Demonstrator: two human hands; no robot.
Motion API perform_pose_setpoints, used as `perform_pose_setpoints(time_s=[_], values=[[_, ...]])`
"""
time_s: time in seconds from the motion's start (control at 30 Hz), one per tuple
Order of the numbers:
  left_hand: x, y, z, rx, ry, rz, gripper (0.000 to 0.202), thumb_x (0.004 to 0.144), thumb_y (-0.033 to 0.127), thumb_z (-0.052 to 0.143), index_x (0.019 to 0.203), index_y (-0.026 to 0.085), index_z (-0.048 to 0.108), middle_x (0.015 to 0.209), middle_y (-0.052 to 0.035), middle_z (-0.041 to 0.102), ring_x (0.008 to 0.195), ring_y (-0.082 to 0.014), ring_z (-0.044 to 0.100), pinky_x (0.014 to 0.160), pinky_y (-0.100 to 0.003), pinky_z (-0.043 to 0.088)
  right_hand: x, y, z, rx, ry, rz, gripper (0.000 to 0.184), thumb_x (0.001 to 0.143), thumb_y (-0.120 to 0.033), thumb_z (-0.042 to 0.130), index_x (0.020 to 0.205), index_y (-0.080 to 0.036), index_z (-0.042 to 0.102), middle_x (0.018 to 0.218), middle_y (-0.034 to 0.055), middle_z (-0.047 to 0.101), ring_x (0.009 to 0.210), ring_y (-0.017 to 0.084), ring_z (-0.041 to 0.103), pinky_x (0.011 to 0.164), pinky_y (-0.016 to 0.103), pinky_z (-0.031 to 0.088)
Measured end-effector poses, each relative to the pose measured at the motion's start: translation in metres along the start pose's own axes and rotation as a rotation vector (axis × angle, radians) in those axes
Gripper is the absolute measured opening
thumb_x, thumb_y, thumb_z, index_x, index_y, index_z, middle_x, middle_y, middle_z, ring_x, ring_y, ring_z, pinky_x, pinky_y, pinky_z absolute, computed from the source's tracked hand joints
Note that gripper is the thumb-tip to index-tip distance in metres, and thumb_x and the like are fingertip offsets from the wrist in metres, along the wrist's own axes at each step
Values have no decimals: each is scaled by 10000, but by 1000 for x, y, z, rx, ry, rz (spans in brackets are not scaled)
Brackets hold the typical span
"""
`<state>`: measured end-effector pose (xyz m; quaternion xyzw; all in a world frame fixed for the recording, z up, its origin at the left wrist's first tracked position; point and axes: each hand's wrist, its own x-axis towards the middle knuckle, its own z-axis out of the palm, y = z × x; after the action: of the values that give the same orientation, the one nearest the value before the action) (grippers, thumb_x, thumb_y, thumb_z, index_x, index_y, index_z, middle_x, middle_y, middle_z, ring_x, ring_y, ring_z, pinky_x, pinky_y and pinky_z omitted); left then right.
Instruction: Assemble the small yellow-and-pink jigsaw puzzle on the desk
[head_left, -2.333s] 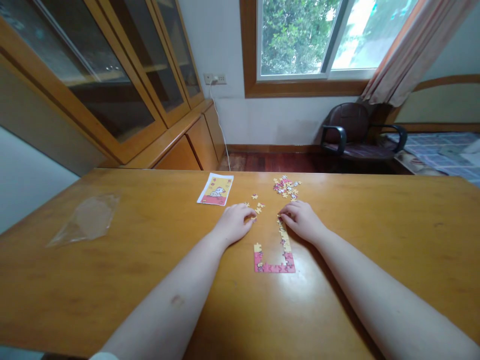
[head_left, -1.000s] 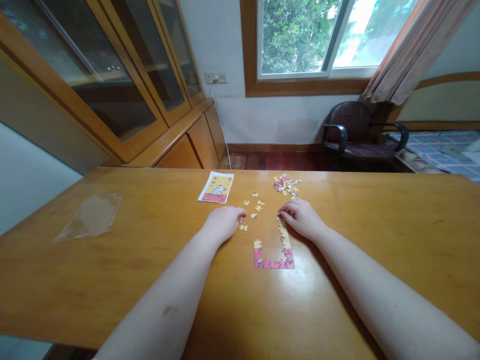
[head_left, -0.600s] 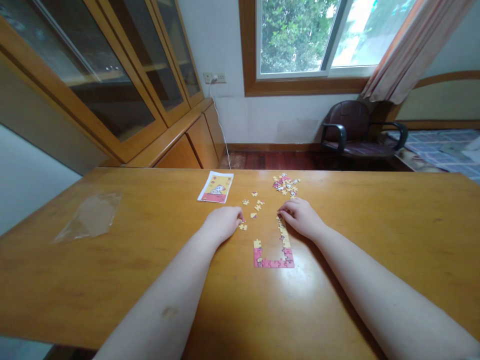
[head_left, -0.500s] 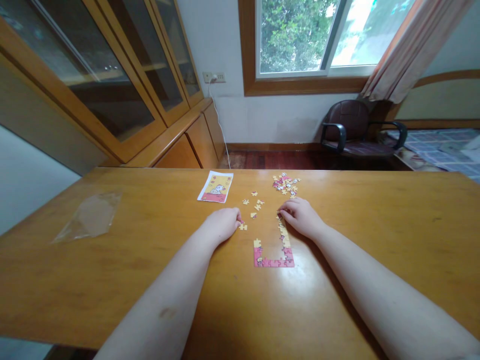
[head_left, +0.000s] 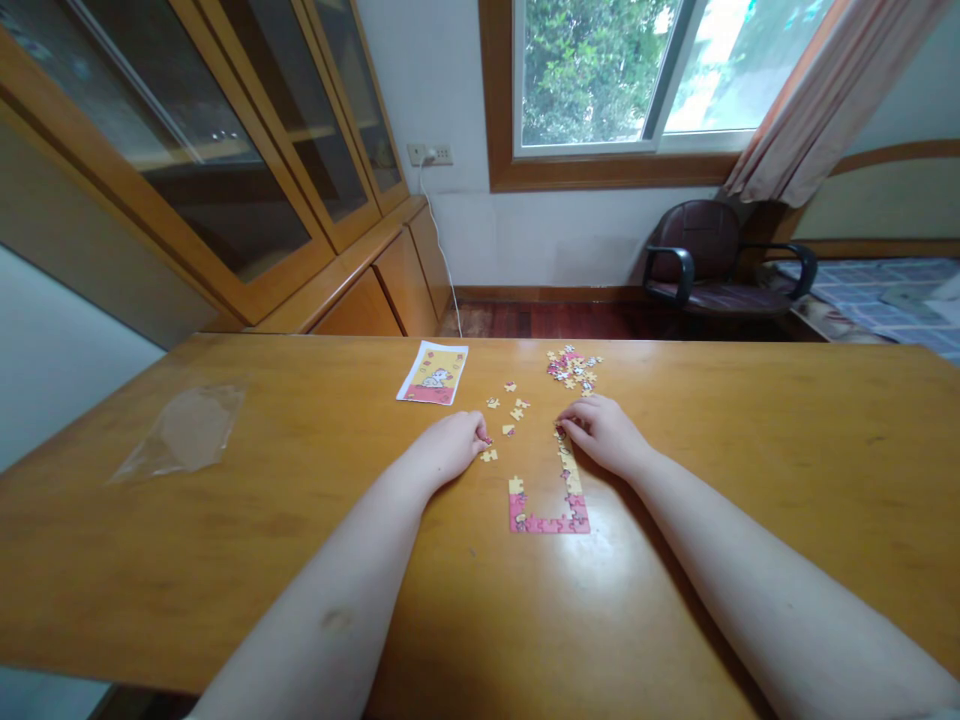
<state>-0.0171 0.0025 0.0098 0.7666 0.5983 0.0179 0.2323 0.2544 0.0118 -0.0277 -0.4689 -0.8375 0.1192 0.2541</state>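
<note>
A partly joined jigsaw border (head_left: 551, 525) lies on the table, pink along the near edge, with a yellow right side running away from me. At the far end of that side, my right hand (head_left: 600, 430) is closed, fingertips pinched on a puzzle piece (head_left: 559, 431). To the left, my left hand (head_left: 457, 443) is closed on a small puzzle piece (head_left: 487, 441), mostly hidden by the fingers. A loose yellow piece (head_left: 489, 456) lies just below those fingertips. Several more loose pieces (head_left: 517, 413) are scattered between the hands.
Beyond my right hand is a pile of mixed pieces (head_left: 574, 368). A picture card (head_left: 433, 373) lies at the far left of the loose pieces. On the left of the wooden table (head_left: 300, 440) rests a clear plastic bag (head_left: 184, 432). A chair (head_left: 697, 255) stands past the far edge.
My left fingers have shifted slightly, and the piece at their tips has moved a little to the right. My right hand stays at the border's far end.
</note>
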Motion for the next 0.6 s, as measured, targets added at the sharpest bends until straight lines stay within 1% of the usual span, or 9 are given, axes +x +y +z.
perform_pose_setpoints(time_s=[0.1,0.2,0.3,0.4,0.5,0.6], values=[[6,0,4,-93,54,46,40,809,228,597,826,201,572,868,-31,670,797,-186,610,671,-277,412,-1,-4,-1,-45,10,-15,136,880,-246,566,854,-209,694,860,54,708,821,193,612,787,336,417],[9,1,8,-190,71,108,69,811,246,596,830,199,549,825,-14,651,769,-175,590,667,-272,412,-3,-17,-3,-120,3,-67,150,897,-278,559,891,-207,691,878,63,705,843,206,587,783,348,376],[7,6,10,-273,44,155,107,830,299,577,833,200,537,784,-2,631,741,-169,571,668,-275,422,-5,-31,-3,-165,-14,-136,166,912,-312,554,926,-220,692,884,63,699,841,203,554,773,346,344],[2,14,10,-342,14,205,131,821,316,589,832,198,533,828,-5,636,765,-164,563,699,-277,435,-6,-40,-2,-158,-22,-207,155,919,-298,556,953,-238,694,904,51,698,839,189,539,763,334,325],[-1,20,12,-361,-21,235,137,820,321,591,832,197,532,846,-6,634,757,-159,553,701,-277,434,-7,-41,-2,-143,-11,-245,165,927,-286,547,943,-246,706,917,46,702,836,185,531,753,330,316],[-1,22,13,-347,-42,256,129,821,313,588,818,199,528,834,-1,628,748,-156,549,690,-273,422,-8,-40,-1,-138,-3,-269,189,938,-289,532,930,-251,717,905,40,705,818,179,523,748,329,315]])
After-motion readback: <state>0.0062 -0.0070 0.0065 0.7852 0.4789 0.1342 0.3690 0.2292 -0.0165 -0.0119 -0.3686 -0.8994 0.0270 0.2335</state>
